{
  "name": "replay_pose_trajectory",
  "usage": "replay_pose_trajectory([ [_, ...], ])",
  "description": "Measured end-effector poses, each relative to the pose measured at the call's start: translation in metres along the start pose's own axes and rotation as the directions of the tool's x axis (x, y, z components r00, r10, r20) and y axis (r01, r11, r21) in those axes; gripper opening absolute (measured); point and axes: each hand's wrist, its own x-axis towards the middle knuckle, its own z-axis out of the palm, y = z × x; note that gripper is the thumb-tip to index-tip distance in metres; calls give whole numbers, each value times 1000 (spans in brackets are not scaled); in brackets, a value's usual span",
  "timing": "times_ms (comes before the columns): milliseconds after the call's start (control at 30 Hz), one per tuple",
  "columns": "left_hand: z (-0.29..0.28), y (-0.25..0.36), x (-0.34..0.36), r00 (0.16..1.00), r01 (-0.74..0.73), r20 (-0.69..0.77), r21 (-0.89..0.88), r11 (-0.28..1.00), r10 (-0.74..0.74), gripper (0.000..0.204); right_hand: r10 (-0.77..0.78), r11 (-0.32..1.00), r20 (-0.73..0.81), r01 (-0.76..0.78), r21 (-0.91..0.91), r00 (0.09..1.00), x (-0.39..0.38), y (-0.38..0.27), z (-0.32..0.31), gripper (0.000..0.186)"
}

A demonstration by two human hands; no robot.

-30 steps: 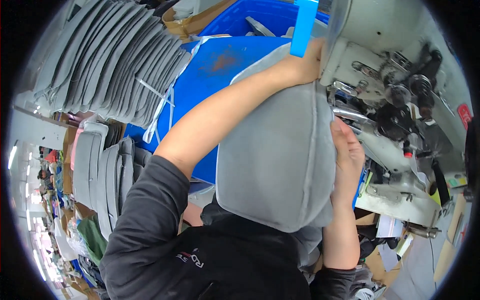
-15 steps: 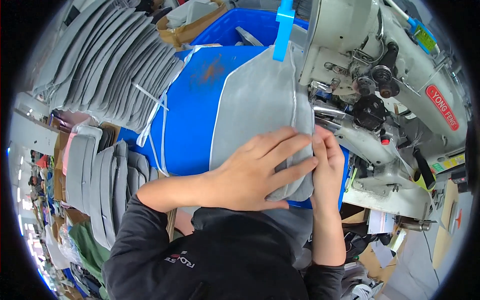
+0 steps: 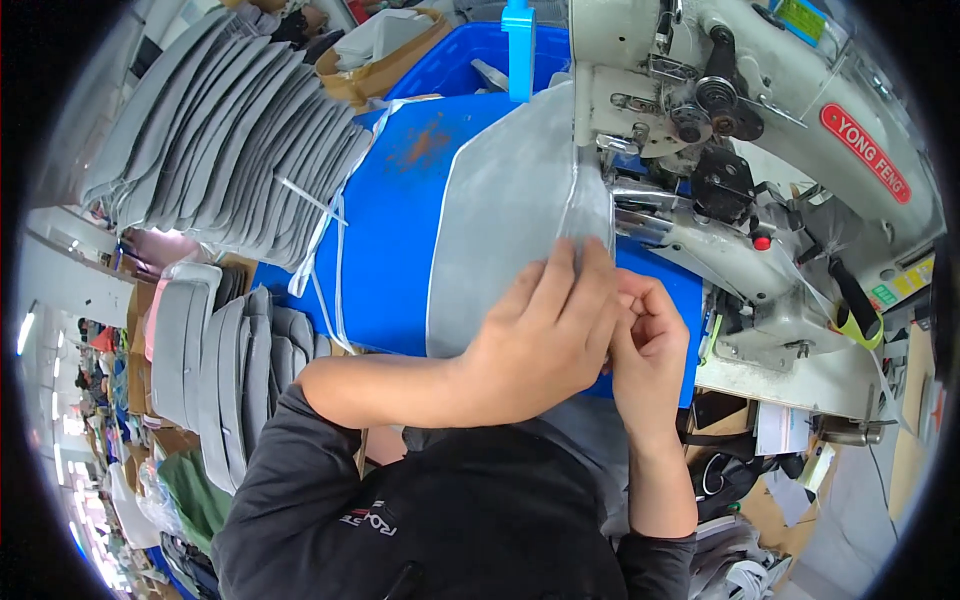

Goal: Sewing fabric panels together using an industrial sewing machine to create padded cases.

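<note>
A grey fabric panel [image 3: 500,220] with white piping along its left edge lies on a blue work surface [image 3: 385,270], its right edge beside the sewing machine [image 3: 760,100]. Over the panel's lower right part is my left hand [image 3: 545,340], fingers close together and bent down at the edge; its thumb is hidden. My right hand [image 3: 650,350] meets the left fingertips there. Its fingers are curled in a pinch on the panel's edge, though the exact grip is partly covered. The metal parts by the needle [image 3: 640,205] sit just beyond both hands.
A tall stack of grey padded pieces [image 3: 220,150], tied with white strips, stands at the far left. More grey pieces [image 3: 215,370] are nearer. Behind the panel are a blue crate [image 3: 440,65] and a cardboard box [image 3: 350,85]. A blue bracket [image 3: 520,50] hangs above the panel.
My left hand has turned from lying spread on the panel to fingers drawn together at its right edge. The right fingers have curled inward. The view has shifted, placing the machine further left.
</note>
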Motion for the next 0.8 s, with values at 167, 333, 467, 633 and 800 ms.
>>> replay_pose_trajectory([
  [167, 6, -8, -5, 999, -27, -27, -78, 997, 25, 38, 26, 999, -9, -26, -35, 1000, -2, 4, 2, 23],
  [333, 14, -11, 2, 994, -105, -43, -36, 994, 103, 39, -30, 999, -51, 32, 27, 998, 8, 11, 2, 24],
  [467, 28, -16, 8, 995, -99, -35, -42, 994, 97, 36, -65, 997, -44, 66, 27, 997, 23, 18, 2, 23],
  [633, 42, -22, 13, 996, -83, -43, -57, 995, 81, 31, -53, 997, -82, 57, 45, 995, 37, 25, 4, 19],
  [800, 54, -29, 23, 994, -72, -82, -45, 996, 68, 29, -46, 997, -88, 50, 52, 995, 55, 27, 2, 19],
])
